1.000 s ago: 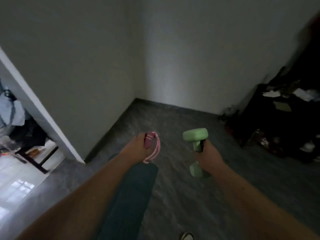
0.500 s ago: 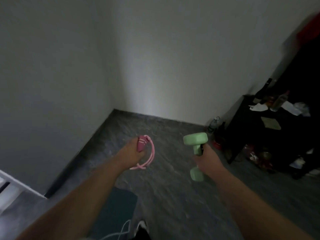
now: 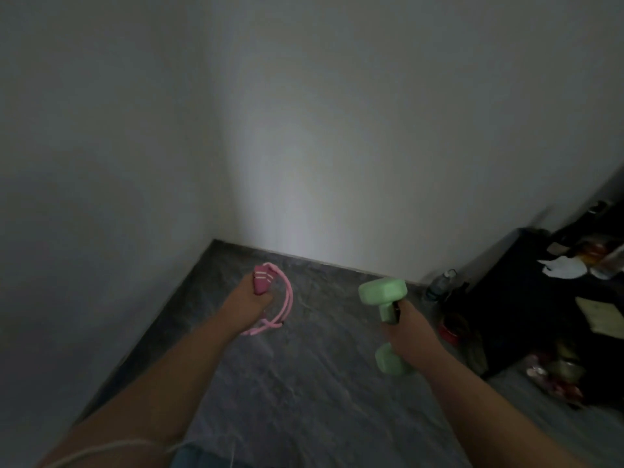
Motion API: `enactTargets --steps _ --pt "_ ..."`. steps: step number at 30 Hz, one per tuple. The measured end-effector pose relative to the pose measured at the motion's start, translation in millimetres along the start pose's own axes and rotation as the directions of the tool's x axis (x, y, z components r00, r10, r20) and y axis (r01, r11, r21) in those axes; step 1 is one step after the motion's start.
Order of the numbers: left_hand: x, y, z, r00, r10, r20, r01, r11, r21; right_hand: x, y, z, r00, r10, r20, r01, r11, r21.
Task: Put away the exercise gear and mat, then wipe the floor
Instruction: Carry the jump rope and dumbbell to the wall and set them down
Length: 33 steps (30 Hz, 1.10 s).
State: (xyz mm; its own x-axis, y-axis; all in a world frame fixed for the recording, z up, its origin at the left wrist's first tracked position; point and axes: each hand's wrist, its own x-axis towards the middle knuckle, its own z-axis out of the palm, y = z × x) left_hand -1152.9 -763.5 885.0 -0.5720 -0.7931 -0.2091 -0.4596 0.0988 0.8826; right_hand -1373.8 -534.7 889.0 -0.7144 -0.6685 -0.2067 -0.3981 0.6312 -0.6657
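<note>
Nearest us, at the bottom edge, a sliver of the teal mat [image 3: 192, 459] shows between our forearms, most of it cut off, with a pale cord [image 3: 111, 449] crossing our left arm. Further out, our left hand [image 3: 246, 305] has its fingers curled round the dark pink handles of the pink jump rope [image 3: 270, 298], whose loops hang beside the wrist, clear of the floor. Our right hand [image 3: 410, 332] grips the bar of the green dumbbell [image 3: 385, 319], held nearly upright with one head above the fist and one below. We judge we are in the putting-away step, carrying gear toward storage; the next move calls for choosing a spot and lowering the weight gently. Beyond lies the grey floor [image 3: 320, 383] running into a bare corner. At the right, the dark shelf [image 3: 526, 298] is dim and blurred; its clutter we cannot identify.
</note>
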Motion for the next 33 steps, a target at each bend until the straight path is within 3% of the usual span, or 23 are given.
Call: enactTargets --steps 9,16,22,28,33 --pt "212 -1 5 0.992 -0.102 0.068 0.107 0.992 -0.068 210 -13 44 0.988 0.053 0.143 -0.049 0.998 -0.029" --pt "396 -4 9 0.978 -0.208 0.022 0.209 0.976 -0.057 413 -38 91 0.957 0.056 0.284 -0.049 0.998 -0.032" --pt "514 -3 18 0.952 -0.304 -0.019 0.295 0.935 -0.195 527 -50 109 0.949 0.087 0.303 -0.077 0.996 -0.047" --pt "637 -77 54 0.903 -0.429 0.009 0.422 0.884 -0.203 628 -6 177 0.945 0.161 0.285 -0.127 0.983 -0.135" --pt "728 -168 104 0.796 -0.605 0.021 0.57 0.738 -0.36 695 51 261 0.922 0.255 0.291 -0.183 0.95 -0.253"
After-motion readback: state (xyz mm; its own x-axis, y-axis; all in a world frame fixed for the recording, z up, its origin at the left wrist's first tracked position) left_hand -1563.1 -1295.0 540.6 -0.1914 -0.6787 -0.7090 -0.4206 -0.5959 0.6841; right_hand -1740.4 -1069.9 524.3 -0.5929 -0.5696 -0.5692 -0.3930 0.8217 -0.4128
